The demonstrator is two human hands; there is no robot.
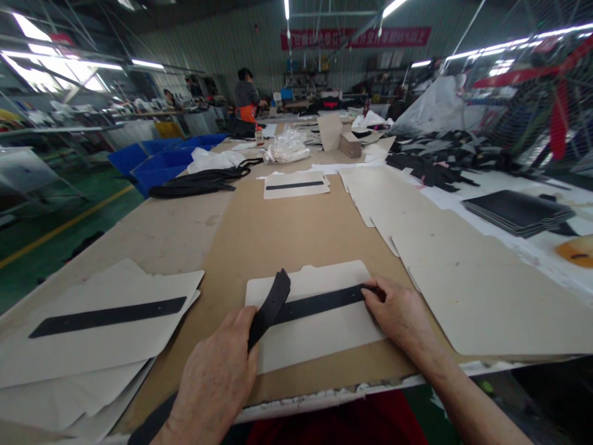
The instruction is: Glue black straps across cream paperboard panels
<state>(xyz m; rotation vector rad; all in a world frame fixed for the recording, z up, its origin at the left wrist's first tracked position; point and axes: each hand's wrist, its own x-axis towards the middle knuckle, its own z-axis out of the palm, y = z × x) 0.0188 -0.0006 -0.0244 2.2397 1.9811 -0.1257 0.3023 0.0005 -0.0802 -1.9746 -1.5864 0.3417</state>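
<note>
A pale panel (319, 343) with rounded corners lies at the table's near edge, a flat black strip (324, 304) running across it. My right hand (393, 309) pinches the right end of that strip. My left hand (222, 364) is closed around several black strips (273, 303), whose free ends rise above the panel's left part; their lower ends are hidden by the hand. To the left, a stack of pale panels (115, 352) carries another black strip (106, 316) on top. Farther back lies a pale panel (296, 193) with a black strip.
Overlapping pale panels (500, 303) cover the table's right side. Black sheets (519, 210) are stacked at the far right. Black straps (194, 184), a clear plastic bag (287, 147) and blue bins (162, 167) are farther back. A person (246, 96) stands at the far end.
</note>
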